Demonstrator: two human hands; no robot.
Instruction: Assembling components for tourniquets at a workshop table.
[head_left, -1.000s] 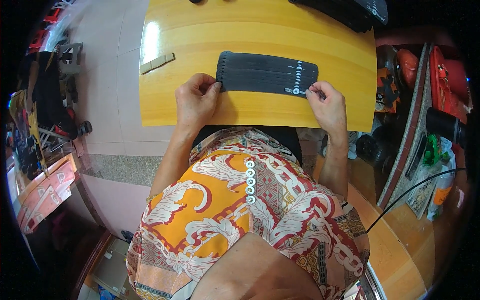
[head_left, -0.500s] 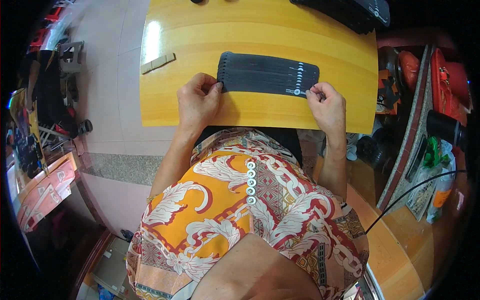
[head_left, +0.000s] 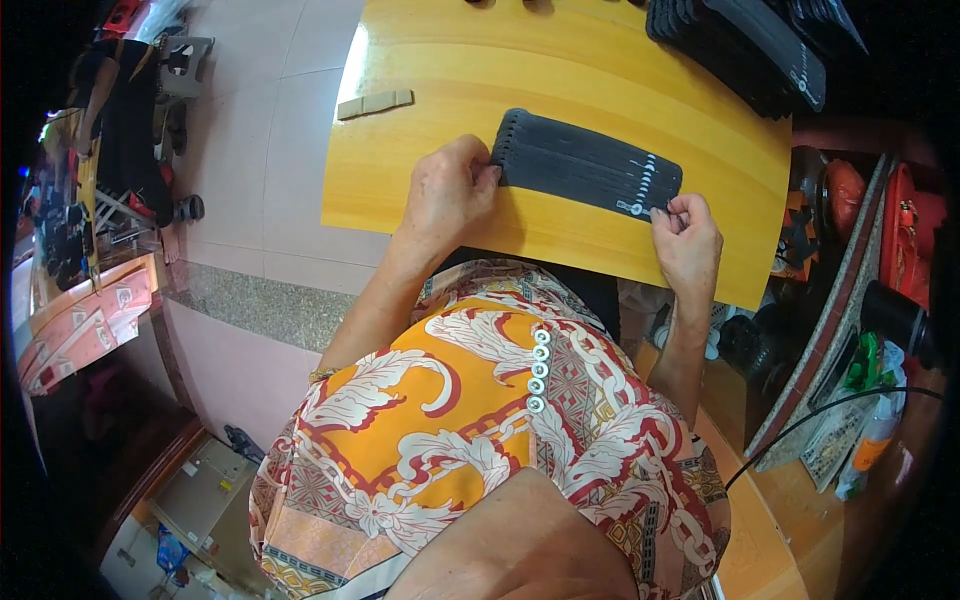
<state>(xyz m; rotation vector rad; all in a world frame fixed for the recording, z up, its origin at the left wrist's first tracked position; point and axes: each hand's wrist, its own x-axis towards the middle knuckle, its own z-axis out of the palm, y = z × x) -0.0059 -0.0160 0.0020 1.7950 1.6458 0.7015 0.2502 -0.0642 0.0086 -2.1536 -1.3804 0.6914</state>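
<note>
A row of flat black straps point(head_left: 585, 165) lies on the yellow wooden table point(head_left: 400, 190), each overlapping the one before it. Small holes line their left ends, and white round marks run down near the right ends. At the lower left corner, my left hand point(head_left: 447, 190) has thumb and fingers pinched on the edge of the straps. My right hand point(head_left: 688, 240) pinches the lower right corner in the same way, its fingertips close together. How many straps the fingers hold is hidden.
More black straps point(head_left: 740, 55) are piled at the table's far right, with another bundle point(head_left: 830, 22) beside them. A tan segmented strip point(head_left: 376, 104) lies near the left edge. Right of the table are red bags point(head_left: 845, 193) and a black cable point(head_left: 820, 415). A grey stool point(head_left: 185, 65) stands far left.
The whole view has turned and shifted, so the table and hands appear further right and tilted. Both hands stay at the same ends of the strap row.
</note>
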